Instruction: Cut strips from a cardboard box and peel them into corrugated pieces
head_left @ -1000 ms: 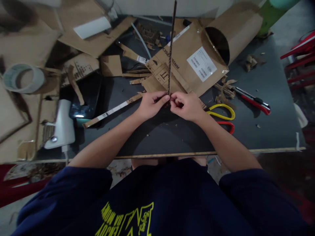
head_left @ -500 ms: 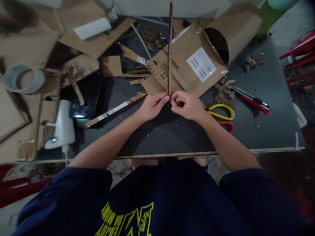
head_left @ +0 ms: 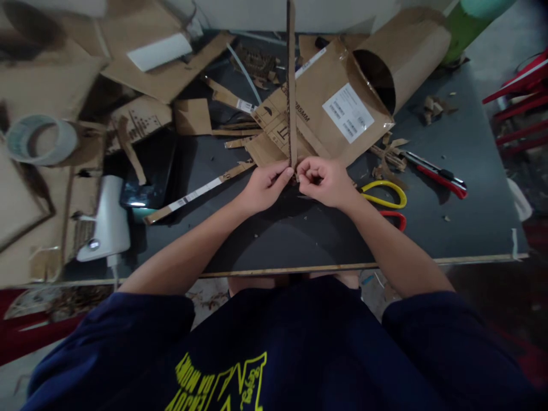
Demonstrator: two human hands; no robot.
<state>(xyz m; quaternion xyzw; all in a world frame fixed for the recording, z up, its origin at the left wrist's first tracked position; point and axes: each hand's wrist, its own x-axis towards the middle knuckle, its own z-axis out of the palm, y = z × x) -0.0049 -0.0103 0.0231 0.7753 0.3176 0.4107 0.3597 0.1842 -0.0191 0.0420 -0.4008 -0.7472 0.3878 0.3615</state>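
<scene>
A long narrow cardboard strip (head_left: pixel 291 85) stands on end, its lower tip between my two hands. My left hand (head_left: pixel 270 181) is closed, thumb and forefinger pinching the strip near that tip. Close on the other side, my right hand (head_left: pixel 322 178) has its fingers curled in a pinch against the strip's lower end; the exact hold is partly hidden. Behind them lies a flattened cardboard box (head_left: pixel 314 108) with printed marks and a white label (head_left: pixel 349 112). Scissors with a yellow and a red handle (head_left: pixel 387 194) lie beside my right wrist.
A red utility knife (head_left: pixel 440 174) lies at the right among torn cardboard scraps (head_left: pixel 391 157). A cardboard tube (head_left: pixel 411 51) stands behind it. Leftward are a tape roll (head_left: pixel 41 140), a white handheld device (head_left: pixel 108 220), a black phone-like slab (head_left: pixel 149 171) and a labelled cardboard strip (head_left: pixel 201 191).
The top of the upright strip has shifted slightly left and its flat face shows more. Both hands stay almost in place, still pinched at its lower end.
</scene>
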